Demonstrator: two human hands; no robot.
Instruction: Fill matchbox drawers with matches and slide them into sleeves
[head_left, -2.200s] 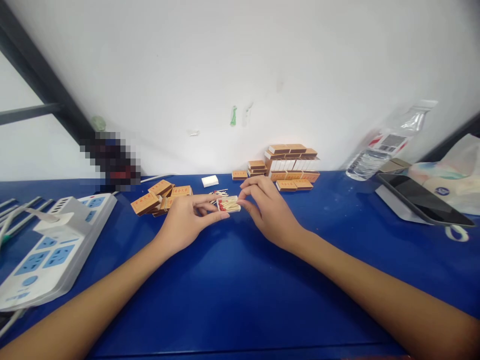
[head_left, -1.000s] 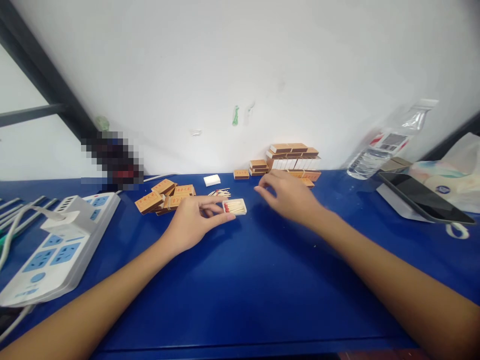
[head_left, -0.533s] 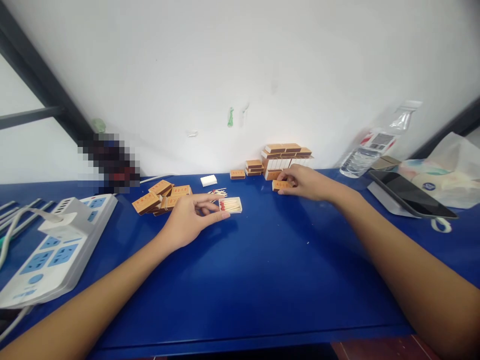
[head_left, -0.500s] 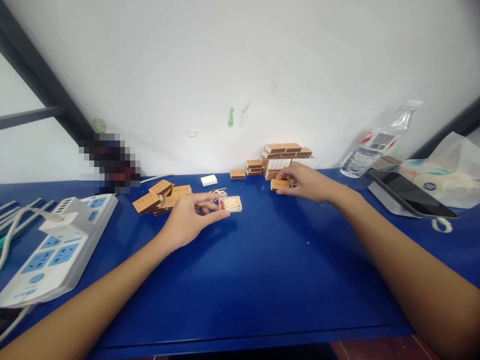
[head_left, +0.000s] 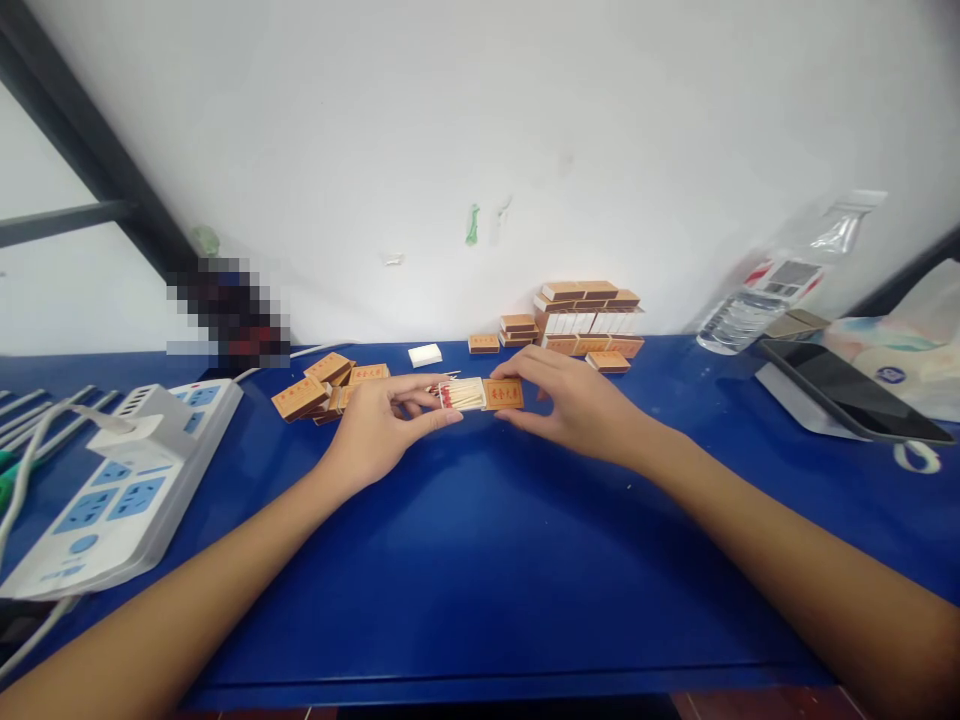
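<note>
My left hand pinches a white matchbox tray filled with red-tipped matches. My right hand grips an orange matchbox sleeve by its edges, against the tray's right end; whether the tray's end is inside cannot be made out. Behind the left fingers a few loose matches partly show. Left of that hand lies a heap of orange matchboxes. Beyond the right hand, one matchbox lies flat before a stack of matchboxes by the wall.
A white box-like piece, a single matchbox and a small pile line the wall. To the left is a white power strip with cables. A water bottle and a propped phone stand right on the blue table.
My right hand has moved left from in front of the stack, bringing the orange sleeve up to the tray. My left hand has kept its hold on the tray. The view has shifted slightly.
</note>
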